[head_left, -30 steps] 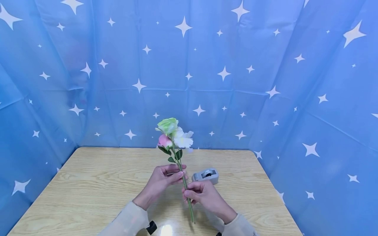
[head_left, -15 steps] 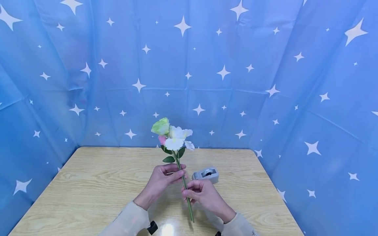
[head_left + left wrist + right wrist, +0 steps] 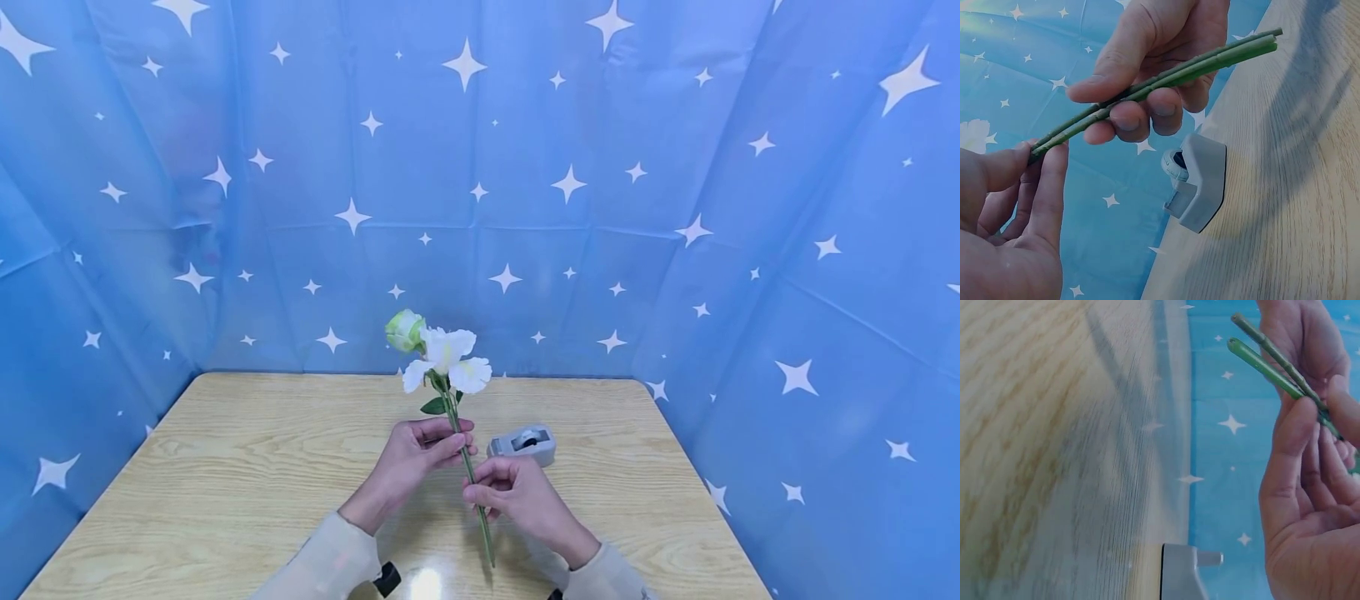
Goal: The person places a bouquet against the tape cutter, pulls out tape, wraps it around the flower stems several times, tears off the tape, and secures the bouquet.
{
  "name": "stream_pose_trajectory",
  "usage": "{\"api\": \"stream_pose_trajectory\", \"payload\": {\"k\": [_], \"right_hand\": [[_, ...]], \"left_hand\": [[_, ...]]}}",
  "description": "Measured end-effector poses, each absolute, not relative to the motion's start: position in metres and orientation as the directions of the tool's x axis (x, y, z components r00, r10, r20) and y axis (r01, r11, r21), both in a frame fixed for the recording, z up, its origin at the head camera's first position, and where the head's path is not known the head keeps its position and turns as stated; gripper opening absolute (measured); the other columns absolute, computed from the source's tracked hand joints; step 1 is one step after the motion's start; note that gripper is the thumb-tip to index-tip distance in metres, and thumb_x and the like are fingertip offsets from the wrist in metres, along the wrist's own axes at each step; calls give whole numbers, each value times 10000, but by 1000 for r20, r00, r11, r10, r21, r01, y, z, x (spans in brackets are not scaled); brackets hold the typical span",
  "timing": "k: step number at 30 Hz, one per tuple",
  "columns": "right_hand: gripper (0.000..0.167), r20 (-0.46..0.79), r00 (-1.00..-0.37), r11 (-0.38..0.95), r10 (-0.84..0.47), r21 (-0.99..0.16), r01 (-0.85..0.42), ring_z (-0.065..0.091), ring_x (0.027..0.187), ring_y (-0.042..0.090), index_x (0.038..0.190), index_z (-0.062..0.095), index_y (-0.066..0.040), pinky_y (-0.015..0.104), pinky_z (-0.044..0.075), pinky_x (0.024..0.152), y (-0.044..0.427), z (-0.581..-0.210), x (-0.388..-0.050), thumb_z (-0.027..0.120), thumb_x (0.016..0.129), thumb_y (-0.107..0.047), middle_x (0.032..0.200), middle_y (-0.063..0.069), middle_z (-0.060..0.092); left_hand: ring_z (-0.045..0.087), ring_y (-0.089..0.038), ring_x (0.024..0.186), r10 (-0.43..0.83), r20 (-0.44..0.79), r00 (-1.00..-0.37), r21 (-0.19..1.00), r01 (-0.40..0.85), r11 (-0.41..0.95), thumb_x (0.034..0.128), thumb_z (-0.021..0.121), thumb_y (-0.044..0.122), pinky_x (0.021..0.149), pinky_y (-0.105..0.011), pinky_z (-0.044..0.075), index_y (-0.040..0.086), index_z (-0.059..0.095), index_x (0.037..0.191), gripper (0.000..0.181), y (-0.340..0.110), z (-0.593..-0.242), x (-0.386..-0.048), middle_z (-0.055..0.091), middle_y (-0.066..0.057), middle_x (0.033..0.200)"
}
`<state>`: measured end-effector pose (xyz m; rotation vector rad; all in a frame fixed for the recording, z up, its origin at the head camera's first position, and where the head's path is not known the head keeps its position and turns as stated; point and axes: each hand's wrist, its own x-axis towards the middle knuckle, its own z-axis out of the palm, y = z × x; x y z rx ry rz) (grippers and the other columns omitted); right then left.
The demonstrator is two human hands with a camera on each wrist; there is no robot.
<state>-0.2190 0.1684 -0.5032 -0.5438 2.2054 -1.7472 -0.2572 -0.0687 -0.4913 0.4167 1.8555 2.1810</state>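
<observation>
Both hands hold a small bunch of artificial flowers (image 3: 444,348) over the table, tilted with the blooms up and away. A white bloom faces me, and a pale green rose (image 3: 405,330) sits behind it to the left. The pink bloom is hidden now. Just below the leaves, my left hand (image 3: 420,454) pinches the green stems (image 3: 1079,122) between thumb and fingers. Lower down, my right hand (image 3: 517,498) grips the same stems, whose cut ends (image 3: 1241,350) stick out past its fingers.
A grey tape dispenser (image 3: 522,444) with a roll in it stands on the wooden table (image 3: 247,467), just beyond my right hand. Behind the table hangs a blue curtain (image 3: 420,167) with white stars.
The bunch has turned about its stems between my hands. Its white bloom has come round to the front, the green rose has shifted left, and the pink bloom has gone out of sight.
</observation>
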Motion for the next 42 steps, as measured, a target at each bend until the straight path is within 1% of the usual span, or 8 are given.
{"api": "stream_pose_trajectory", "payload": {"k": [3, 7, 9, 17, 24, 34, 39, 42], "right_hand": [[317, 8, -889, 216, -458, -969, -119, 786, 861, 41, 1254, 819, 58, 253, 703, 761, 169, -503, -218, 832, 1108, -224, 1102, 277, 853], [332, -3, -886, 238, -463, -964, -120, 791, 890, 47, 1282, 810, 76, 247, 701, 778, 169, -503, -217, 824, 1110, -208, 1126, 251, 863], [322, -6, -885, 243, -465, -963, -121, 793, 891, 47, 1279, 810, 78, 240, 698, 778, 169, -503, -216, 824, 1110, -195, 1129, 250, 865], [297, -4, -880, 240, -475, -963, -125, 805, 885, 51, 1264, 812, 87, 239, 701, 771, 168, -502, -216, 817, 1113, -169, 1123, 287, 855], [280, -11, -876, 244, -482, -962, -122, 786, 860, 47, 1240, 815, 90, 260, 714, 756, 167, -502, -215, 821, 1109, -157, 1091, 270, 854], [278, -14, -873, 245, -487, -962, -122, 799, 872, 64, 1238, 809, 94, 271, 719, 752, 167, -503, -214, 810, 1116, -155, 1119, 322, 842], [266, -9, -875, 254, -484, -958, -131, 802, 870, 67, 1231, 812, 92, 277, 721, 750, 167, -504, -215, 810, 1115, -147, 1123, 332, 840], [264, -5, -876, 261, -482, -956, -138, 794, 856, 58, 1227, 816, 88, 278, 720, 743, 167, -505, -215, 814, 1112, -149, 1112, 318, 846]], "left_hand": [[859, -162, 1150, 369, 52, -928, 987, -9, -162, 1121, 806, 139, 1044, -283, 717, -85, 773, 1382, 345, -69, -492, -257, 866, -99, 1320], [849, -174, 1190, 375, 47, -926, 987, -16, -162, 1136, 777, 119, 1048, -262, 710, -123, 767, 1326, 307, -71, -494, -257, 810, -133, 1451], [844, -174, 1196, 379, 44, -924, 987, -18, -158, 1140, 769, 117, 1054, -262, 708, -110, 774, 1314, 286, -71, -496, -256, 802, -150, 1457], [830, -152, 1205, 392, 21, -920, 989, -39, -145, 1140, 772, 133, 1101, -296, 697, -80, 780, 1300, 267, -72, -498, -256, 821, -115, 1403], [822, -185, 1241, 406, 6, -914, 990, -52, -131, 1148, 768, 159, 1088, -268, 697, -56, 775, 1267, 246, -74, -499, -255, 813, -101, 1410], [826, -235, 1274, 388, -5, -922, 990, -60, -129, 1157, 748, 138, 1141, -378, 696, -104, 744, 1328, 297, -75, -501, -253, 777, -151, 1509], [801, -281, 1334, 379, -12, -925, 992, -59, -112, 1156, 754, 155, 1154, -427, 695, -80, 751, 1330, 293, -76, -502, -252, 760, -149, 1535], [783, -291, 1363, 371, -21, -928, 993, -61, -97, 1152, 760, 166, 1141, -426, 702, -62, 760, 1319, 283, -76, -503, -252, 753, -139, 1550]]}}
